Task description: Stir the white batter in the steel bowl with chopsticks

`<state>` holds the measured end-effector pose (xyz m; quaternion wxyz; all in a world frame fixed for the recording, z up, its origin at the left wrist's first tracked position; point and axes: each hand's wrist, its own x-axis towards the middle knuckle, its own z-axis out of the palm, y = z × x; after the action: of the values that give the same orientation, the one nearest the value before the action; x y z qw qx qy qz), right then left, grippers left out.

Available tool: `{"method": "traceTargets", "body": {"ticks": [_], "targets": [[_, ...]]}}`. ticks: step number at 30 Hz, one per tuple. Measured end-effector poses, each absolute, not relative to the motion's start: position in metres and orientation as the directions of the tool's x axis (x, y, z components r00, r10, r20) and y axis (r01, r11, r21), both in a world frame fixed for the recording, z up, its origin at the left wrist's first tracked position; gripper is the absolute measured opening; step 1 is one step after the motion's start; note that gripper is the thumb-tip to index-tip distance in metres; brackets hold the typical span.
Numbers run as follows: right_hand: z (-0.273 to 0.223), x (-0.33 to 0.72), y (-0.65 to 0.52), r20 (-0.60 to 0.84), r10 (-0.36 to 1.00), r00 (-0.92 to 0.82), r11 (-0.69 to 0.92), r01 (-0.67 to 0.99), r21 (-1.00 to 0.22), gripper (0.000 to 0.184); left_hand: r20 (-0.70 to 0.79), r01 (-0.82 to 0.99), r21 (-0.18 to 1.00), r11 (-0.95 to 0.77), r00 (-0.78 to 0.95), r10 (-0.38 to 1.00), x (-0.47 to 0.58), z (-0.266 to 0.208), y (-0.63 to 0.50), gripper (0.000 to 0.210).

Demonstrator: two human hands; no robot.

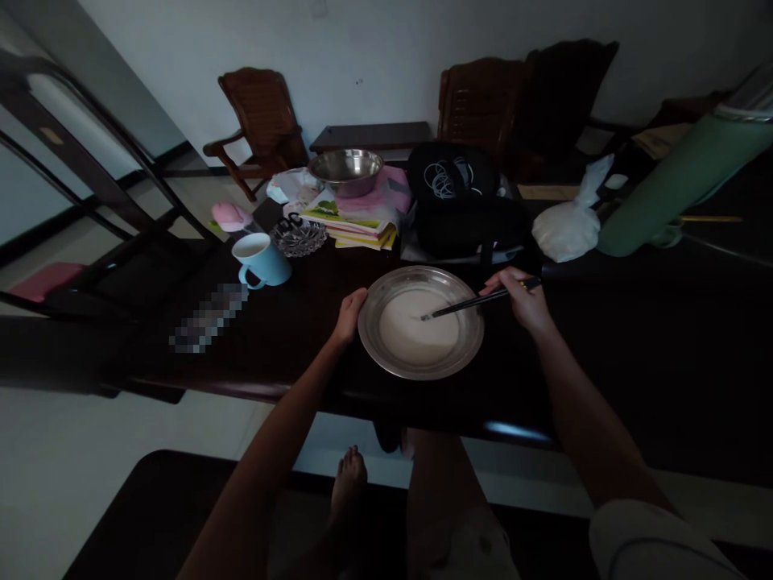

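A wide metal bowl (375, 342) stands near the front edge of the dark table, with a pale, creamy mixture (411, 334) inside. My left hand (350, 316) grips the bowl's left rim, its fingers partly hidden by the bowl. Dark chopsticks (468, 304) are held in my right hand (524, 296), to the right of the bowl. Their tips dip into the mixture near the middle and carry some pale residue.
Left of the bowl stand a light blue mug (271, 262) and a glass ashtray (307, 240). Behind are booklets (347, 217), a second metal bowl (347, 181) and a black bag (459, 217). A tied plastic bag of white powder (568, 229) and a green flask (676, 189) stand right.
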<state>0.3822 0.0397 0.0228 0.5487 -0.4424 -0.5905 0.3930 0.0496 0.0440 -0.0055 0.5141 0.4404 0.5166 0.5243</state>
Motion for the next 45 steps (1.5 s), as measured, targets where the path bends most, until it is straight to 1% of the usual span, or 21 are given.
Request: {"method": "traceTargets", "body": {"ticks": [3, 6, 8, 11, 13, 16, 18, 21, 23, 26, 30, 32, 35, 36, 37, 40, 42, 45], "targets": [[0.0212, 0.3824, 0.0405, 0.305, 0.951, -0.042, 0.307, 0.074, -0.949, 0.043, -0.058, -0.087, 0.995, 0.052, -0.071, 0.996, 0.0494, -0.0044, 0.0443, 0.041], [0.0221, 0.381, 0.0402, 0.313, 0.946, -0.081, 0.32, 0.1, -0.942, 0.042, -0.037, -0.089, 0.996, 0.032, -0.054, 0.998, 0.049, -0.0033, 0.0447, 0.04], [0.023, 0.3816, 0.0404, 0.315, 0.948, -0.047, 0.319, 0.114, -0.941, 0.042, -0.032, -0.084, 0.996, 0.028, -0.044, 0.999, 0.0489, -0.0026, 0.0448, 0.039], [0.0236, 0.3837, 0.0414, 0.324, 0.946, 0.011, 0.322, 0.088, -0.942, 0.044, -0.031, -0.07, 0.997, 0.027, -0.043, 0.999, 0.049, -0.0016, 0.0447, 0.039], [0.024, 0.3838, 0.0415, 0.334, 0.943, -0.013, 0.334, 0.075, -0.94, 0.044, -0.03, -0.055, 0.998, 0.028, -0.046, 0.998, 0.0493, -0.0009, 0.0444, 0.04], [0.0248, 0.3832, 0.0409, 0.332, 0.941, -0.07, 0.338, 0.101, -0.936, 0.043, -0.027, -0.036, 0.999, 0.025, -0.058, 0.998, 0.0499, 0.0002, 0.0439, 0.04], [0.0246, 0.3839, 0.041, 0.332, 0.942, -0.051, 0.336, 0.116, -0.935, 0.041, -0.031, -0.037, 0.999, 0.029, -0.062, 0.998, 0.0503, 0.0006, 0.0436, 0.039], [0.0234, 0.3848, 0.0416, 0.342, 0.94, -0.015, 0.342, 0.086, -0.936, 0.04, -0.027, -0.037, 0.999, 0.024, -0.059, 0.998, 0.0502, 0.0004, 0.0438, 0.038], [0.0232, 0.3834, 0.0414, 0.344, 0.938, -0.045, 0.346, 0.067, -0.936, 0.042, -0.009, -0.031, 0.999, 0.008, -0.046, 0.999, 0.0495, -0.0006, 0.0443, 0.037], [0.0242, 0.3807, 0.0407, 0.329, 0.939, -0.098, 0.337, 0.092, -0.937, 0.043, -0.002, -0.027, 1.0, 0.0, -0.043, 0.999, 0.0479, -0.003, 0.0454, 0.037], [0.0237, 0.3827, 0.0421, 0.318, 0.948, -0.027, 0.32, 0.082, -0.944, 0.042, -0.027, -0.023, 0.999, 0.026, -0.057, 0.998, 0.0465, -0.006, 0.0472, 0.039], [0.0228, 0.383, 0.0426, 0.326, 0.945, -0.025, 0.327, 0.062, -0.943, 0.042, -0.006, -0.023, 1.0, 0.004, -0.074, 0.997, 0.0466, -0.0064, 0.0481, 0.035], [0.0228, 0.3804, 0.0419, 0.335, 0.94, -0.07, 0.34, 0.084, -0.937, 0.043, 0.072, -0.036, 0.997, -0.075, -0.077, 0.994, 0.0466, -0.0056, 0.0493, 0.021], [0.0229, 0.3795, 0.0415, 0.335, 0.939, -0.072, 0.341, 0.095, -0.935, 0.042, 0.084, -0.043, 0.995, -0.086, -0.048, 0.995, 0.0462, -0.0053, 0.0497, 0.022], [0.0229, 0.3789, 0.0412, 0.333, 0.941, -0.065, 0.338, 0.101, -0.936, 0.042, 0.081, -0.047, 0.996, -0.081, -0.004, 0.997, 0.0457, -0.0052, 0.0502, 0.029], [0.0217, 0.3792, 0.0415, 0.319, 0.947, -0.033, 0.321, 0.08, -0.944, 0.042, 0.028, -0.025, 0.999, -0.026, 0.12, 0.992, 0.0435, -0.0061, 0.0515, 0.046], [0.0205, 0.3799, 0.0422, 0.32, 0.947, -0.042, 0.322, 0.072, -0.944, 0.042, 0.015, 0.0, 1.0, -0.015, 0.137, 0.99, 0.0423, -0.0071, 0.0519, 0.05], [0.0197, 0.3804, 0.0428, 0.33, 0.941, -0.071, 0.337, 0.106, -0.936, 0.041, 0.03, 0.026, 0.999, -0.033, 0.125, 0.992, 0.0418, -0.0072, 0.0509, 0.052]]}}
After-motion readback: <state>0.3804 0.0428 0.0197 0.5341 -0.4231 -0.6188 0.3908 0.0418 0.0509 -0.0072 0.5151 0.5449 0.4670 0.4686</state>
